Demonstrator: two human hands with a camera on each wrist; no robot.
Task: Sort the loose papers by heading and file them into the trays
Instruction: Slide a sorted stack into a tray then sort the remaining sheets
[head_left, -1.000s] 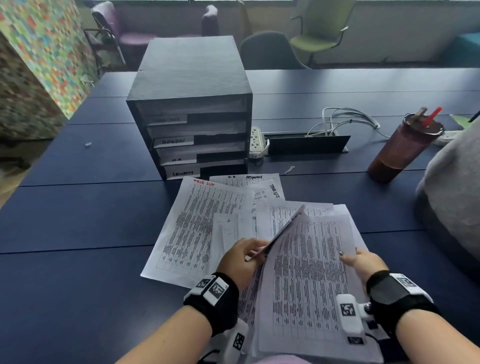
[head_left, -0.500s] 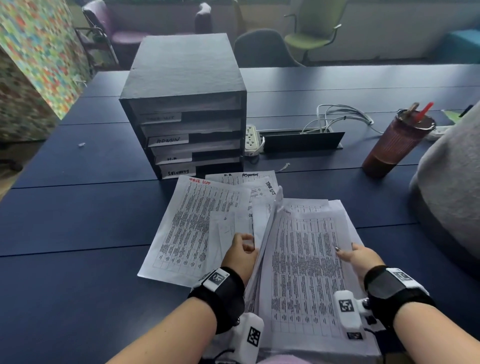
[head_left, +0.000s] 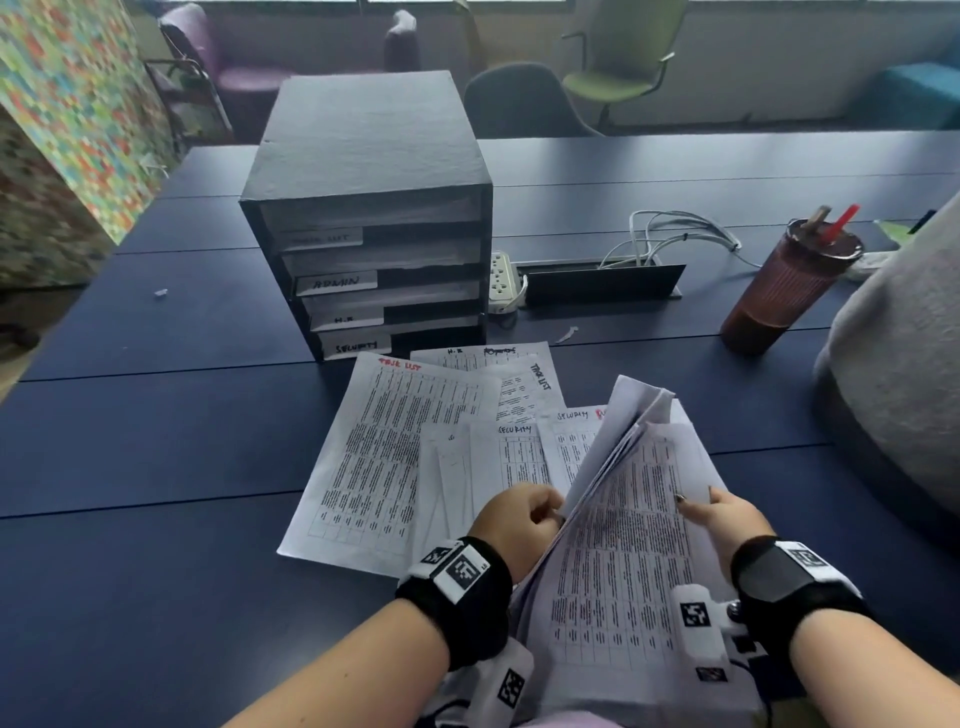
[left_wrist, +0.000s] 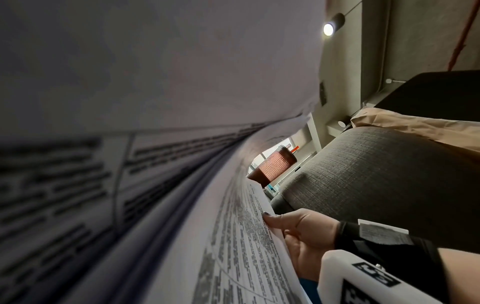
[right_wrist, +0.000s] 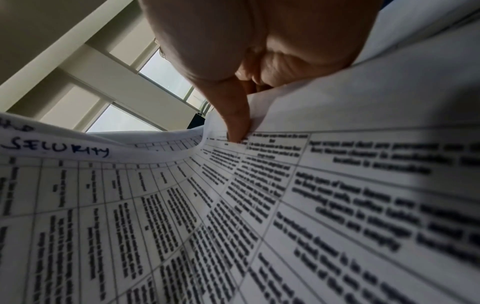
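A black tray cabinet (head_left: 363, 156) stands at the back of the table, its front labels reading Admin, H.R and Security. Before it lie loose printed sheets: a Task List sheet (head_left: 395, 441), an H.R sheet (head_left: 467, 354) and Security sheets (head_left: 519, 457). My left hand (head_left: 519, 519) grips the left edge of a stack of papers (head_left: 623, 545) and tilts it up. My right hand (head_left: 722, 519) pinches the stack's right edge, thumb on top. In the right wrist view the thumb (right_wrist: 236, 123) presses on a sheet headed Security (right_wrist: 59, 148). Paper hides my left fingers in the left wrist view.
A ribbed brown cup (head_left: 779, 291) with a red straw stands at the right. A grey fabric bag (head_left: 904, 364) lies at the table's right edge. A power strip (head_left: 501, 280) and cables (head_left: 675, 228) sit beside the cabinet. Chairs stand beyond the table.
My left hand has raised the stack's left edge higher, so the sheets fan up towards the right and uncover the Security sheets beneath. The right hand has stayed on the right edge.
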